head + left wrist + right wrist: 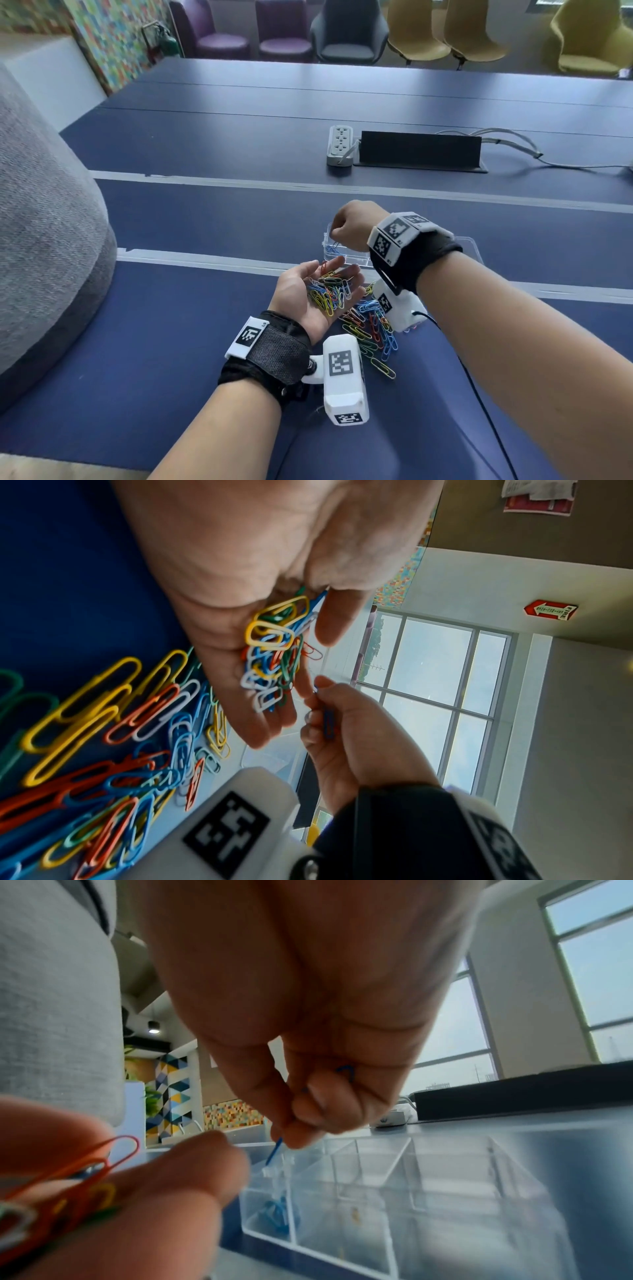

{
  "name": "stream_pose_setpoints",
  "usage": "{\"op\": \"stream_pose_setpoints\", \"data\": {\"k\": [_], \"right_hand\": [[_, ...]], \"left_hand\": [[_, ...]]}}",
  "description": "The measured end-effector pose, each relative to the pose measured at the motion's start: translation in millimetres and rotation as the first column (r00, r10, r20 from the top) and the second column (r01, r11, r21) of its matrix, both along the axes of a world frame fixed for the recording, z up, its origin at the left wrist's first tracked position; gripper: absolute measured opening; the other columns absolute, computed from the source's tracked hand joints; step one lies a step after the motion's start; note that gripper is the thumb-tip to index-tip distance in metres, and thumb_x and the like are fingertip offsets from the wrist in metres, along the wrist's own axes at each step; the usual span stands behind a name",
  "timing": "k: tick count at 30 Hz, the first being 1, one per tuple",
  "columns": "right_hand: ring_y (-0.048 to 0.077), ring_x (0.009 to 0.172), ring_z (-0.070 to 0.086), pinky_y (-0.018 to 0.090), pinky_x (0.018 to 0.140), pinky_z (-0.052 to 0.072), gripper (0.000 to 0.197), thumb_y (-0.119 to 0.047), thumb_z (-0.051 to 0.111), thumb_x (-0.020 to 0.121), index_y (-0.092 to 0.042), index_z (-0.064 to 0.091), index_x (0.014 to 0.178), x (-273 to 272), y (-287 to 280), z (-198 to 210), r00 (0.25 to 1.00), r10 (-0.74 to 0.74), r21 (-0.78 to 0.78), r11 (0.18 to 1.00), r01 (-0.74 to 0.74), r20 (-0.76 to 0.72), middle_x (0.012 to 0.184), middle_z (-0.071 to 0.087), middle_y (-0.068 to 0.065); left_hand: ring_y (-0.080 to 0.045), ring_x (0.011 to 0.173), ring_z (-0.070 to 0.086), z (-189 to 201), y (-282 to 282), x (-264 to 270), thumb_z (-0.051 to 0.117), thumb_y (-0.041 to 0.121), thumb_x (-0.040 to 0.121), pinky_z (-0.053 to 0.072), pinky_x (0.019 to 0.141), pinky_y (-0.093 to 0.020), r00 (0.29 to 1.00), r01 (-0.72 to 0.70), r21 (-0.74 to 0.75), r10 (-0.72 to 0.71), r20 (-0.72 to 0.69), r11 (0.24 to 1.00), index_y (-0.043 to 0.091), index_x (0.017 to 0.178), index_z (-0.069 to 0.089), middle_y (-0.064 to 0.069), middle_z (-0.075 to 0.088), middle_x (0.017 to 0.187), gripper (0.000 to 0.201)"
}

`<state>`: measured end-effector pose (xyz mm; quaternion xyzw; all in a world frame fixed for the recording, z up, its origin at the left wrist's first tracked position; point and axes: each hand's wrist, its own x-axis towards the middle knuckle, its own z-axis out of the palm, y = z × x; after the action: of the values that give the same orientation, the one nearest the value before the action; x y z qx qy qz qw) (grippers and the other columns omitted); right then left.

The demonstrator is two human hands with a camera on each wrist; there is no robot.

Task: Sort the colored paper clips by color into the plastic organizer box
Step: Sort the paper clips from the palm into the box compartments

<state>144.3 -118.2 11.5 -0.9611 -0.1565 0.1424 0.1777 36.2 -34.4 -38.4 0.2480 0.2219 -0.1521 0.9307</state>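
Head view: blue table [205,144], chairs [349,31] behind; right hand [356,226] grip pinches blue clip [328,721]; left hand [308,294] cups clips.

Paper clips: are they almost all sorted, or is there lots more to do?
Lots more. Done: a few blue clips lie in one corner compartment of the clear organizer box; the other compartments look nearly empty. In hand: the right hand pinches a blue clip above that compartment, and the left hand cups a mixed handful. Left: that handful and the pile on the table.
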Motion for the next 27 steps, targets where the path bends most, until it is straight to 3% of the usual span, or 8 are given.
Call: {"op": "stream_pose_setpoints", "data": {"k": [3, 8, 11, 14, 16, 20, 23, 27], "right_hand": [[0.024, 0.093, 0.066, 0.028, 0.082, 0.054, 0.021, -0.014, 0.057, 0.082, -0.013, 0.073, 0.096, 3.5, 6.9, -3.5, 1.0, 0.029, -0.033, 0.999, -0.029, -0.001, 0.102, 0.072, 0.006], [0.021, 0.094, 0.066, 0.028, 0.084, 0.054, 0.031, -0.007, 0.058, 0.082, -0.021, 0.07, 0.107, -1.6, 5.4, 4.4, 0.998, 0.067, 0.023, 0.997, -0.067, 0.011, 0.107, 0.069, 0.002], [0.019, 0.081, 0.069, 0.028, 0.074, 0.057, 0.027, -0.006, 0.058, 0.083, -0.019, 0.069, 0.104, -5.2, -4.1, 12.0, 0.999, 0.046, 0.122, 0.992, -0.044, -0.016, 0.099, 0.07, 0.003], [0.017, 0.058, 0.065, 0.023, 0.056, 0.054, 0.02, -0.006, 0.056, 0.084, -0.016, 0.071, 0.092, -16.0, -18.7, 23.4, 1.0, 0.009, 0.19, 0.982, -0.003, -0.026, 0.071, 0.067, 0.0], [0.014, 0.051, 0.062, 0.023, 0.055, 0.055, 0.015, -0.008, 0.06, 0.084, -0.014, 0.073, 0.085, -28.9, -29.0, 28.8, 0.999, 0.025, 0.176, 0.984, -0.02, -0.03, 0.061, 0.065, 0.0], [0.008, 0.054, 0.061, 0.024, 0.062, 0.057, 0.008, -0.014, 0.069, 0.077, -0.021, 0.074, 0.077, -56.6, -39.9, 24.2, 0.992, 0.067, 0.07, 0.996, -0.06, -0.105, 0.065, 0.069, -0.002], [0.011, 0.063, 0.06, 0.025, 0.065, 0.056, 0.015, -0.014, 0.071, 0.072, -0.022, 0.075, 0.084, -62.6, -41.4, 13.6, 0.997, 0.043, 0.077, 0.996, -0.038, -0.066, 0.079, 0.068, -0.002], [0.013, 0.068, 0.062, 0.028, 0.072, 0.058, 0.022, -0.01, 0.073, 0.068, -0.019, 0.074, 0.089, -66.1, -40.4, 7.2, 0.996, 0.024, 0.161, 0.987, -0.009, -0.087, 0.081, 0.068, -0.001]], "left_hand": [[-0.036, 0.093, 0.06, -1.1, 2.4, 0.6, 0.033, 0.024, 0.095, 0.045, 0.09, -0.047, 1.0, -0.006, -0.009, 0.006, -0.002, 1.0, -0.002, 0.095, 0.062, -0.022, 0.064, 0.094, 0.039], [-0.037, 0.094, 0.06, -2.9, 4.0, 1.1, 0.033, 0.025, 0.096, 0.047, 0.088, -0.046, 1.0, -0.008, -0.001, 0.008, -0.01, 1.0, -0.001, 0.096, 0.063, -0.022, 0.065, 0.095, 0.04], [-0.037, 0.096, 0.061, -3.4, 3.7, 1.3, 0.033, 0.024, 0.095, 0.047, 0.088, -0.046, 1.0, -0.005, -0.001, 0.005, -0.012, 1.0, -0.001, 0.099, 0.062, -0.022, 0.065, 0.097, 0.038], [-0.036, 0.096, 0.062, -3.6, 2.3, 1.5, 0.033, 0.023, 0.096, 0.048, 0.087, -0.046, 1.0, -0.011, 0.007, 0.011, -0.011, 1.0, 0.0, 0.102, 0.06, -0.021, 0.065, 0.098, 0.036], [-0.036, 0.095, 0.062, -3.5, 1.5, 1.7, 0.034, 0.022, 0.096, 0.051, 0.085, -0.046, 1.0, -0.016, 0.014, 0.016, -0.014, 1.0, 0.0, 0.102, 0.06, -0.022, 0.065, 0.1, 0.035], [-0.035, 0.087, 0.062, -1.6, -2.6, 2.8, 0.035, 0.023, 0.096, 0.047, 0.091, -0.049, 0.999, -0.05, 0.014, 0.05, -0.014, 0.999, 0.001, 0.098, 0.061, -0.02, 0.066, 0.094, 0.034], [-0.035, 0.08, 0.062, -1.1, -6.7, 3.7, 0.036, 0.022, 0.095, 0.043, 0.094, -0.05, 0.997, -0.074, 0.014, 0.074, -0.001, 0.997, 0.001, 0.097, 0.061, -0.02, 0.068, 0.084, 0.033], [-0.032, 0.072, 0.067, -0.7, -8.5, 2.8, 0.036, 0.019, 0.093, 0.053, 0.077, -0.044, 0.998, -0.065, 0.013, 0.065, 0.018, 0.998, 0.003, 0.097, 0.06, -0.018, 0.068, 0.085, 0.029]]}}
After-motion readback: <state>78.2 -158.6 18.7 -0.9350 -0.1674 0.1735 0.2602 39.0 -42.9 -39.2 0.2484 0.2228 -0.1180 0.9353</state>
